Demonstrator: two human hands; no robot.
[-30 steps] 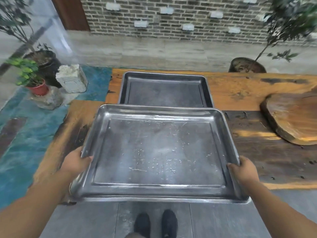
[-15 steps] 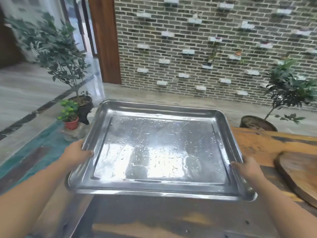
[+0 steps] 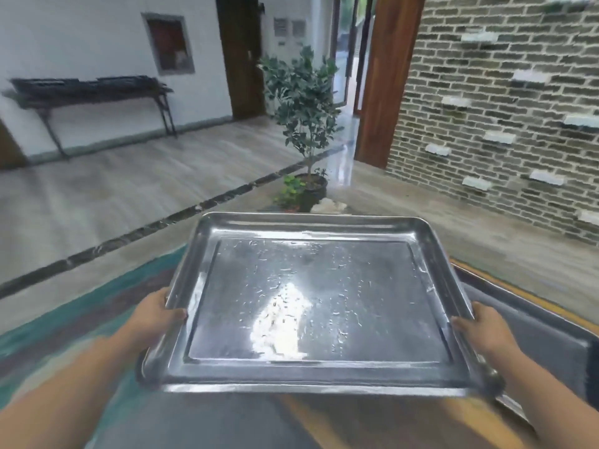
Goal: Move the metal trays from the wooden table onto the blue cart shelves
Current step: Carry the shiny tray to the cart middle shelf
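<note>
A large shiny metal tray is held level in the air in front of me, its floor wet and glinting. My left hand grips its left rim and my right hand grips its right rim. Below and to the right, part of a second metal tray lies on the wooden table, mostly hidden by the held tray. The blue cart is not in view.
A potted tree with a smaller plant stands on the floor ahead. A brick wall runs along the right. A dark console table stands against the white wall at the far left. A teal rug lies lower left.
The tray has been lifted off the table and carried to the left. My view has swung left from the brick wall toward the hall. Both hands keep their grip.
</note>
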